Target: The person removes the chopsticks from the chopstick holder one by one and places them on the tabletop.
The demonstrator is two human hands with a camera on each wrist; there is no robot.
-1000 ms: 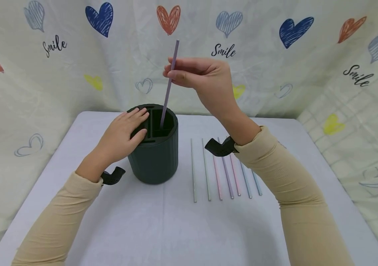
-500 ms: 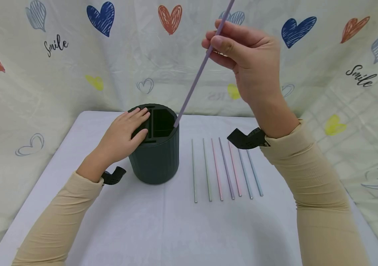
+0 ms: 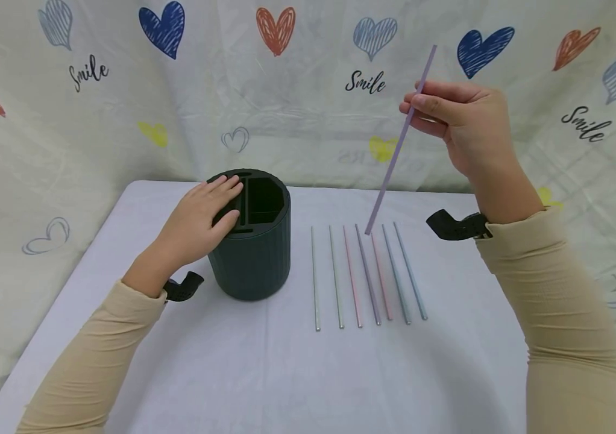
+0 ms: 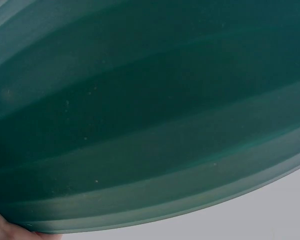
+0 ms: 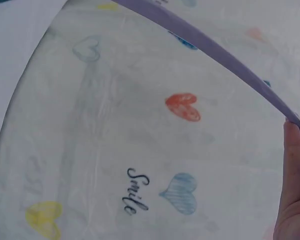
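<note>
My left hand point(image 3: 194, 223) lies over the left part of a dark green pen holder point(image 3: 254, 265), fingers extended across its top and thumb beside the divider. In the left wrist view, the holder's ribbed green wall point(image 4: 150, 110) takes up most of the picture. My right hand point(image 3: 468, 120) pinches a thin purple stick point(image 3: 392, 163) between thumb and fingers, raised at the right. It slants down to the left, its lower end overlapping the row of sticks in the head view. In the right wrist view, the purple stick point(image 5: 215, 52) runs from the fingertips toward the upper left.
Right of the holder, several thin sticks point(image 3: 352, 277) in pale green, pink, purple and blue lie side by side on the white tablecloth point(image 3: 286, 380). A curtain point(image 3: 308, 150) printed with hearts and "Smile" hangs behind the table. The holder's right compartment point(image 3: 264, 199) faces up, dark inside.
My right hand has lifted the purple stick out of the holder's right compartment and carried it rightward, past the rim, over the row of sticks. My left hand has stayed on the holder.
</note>
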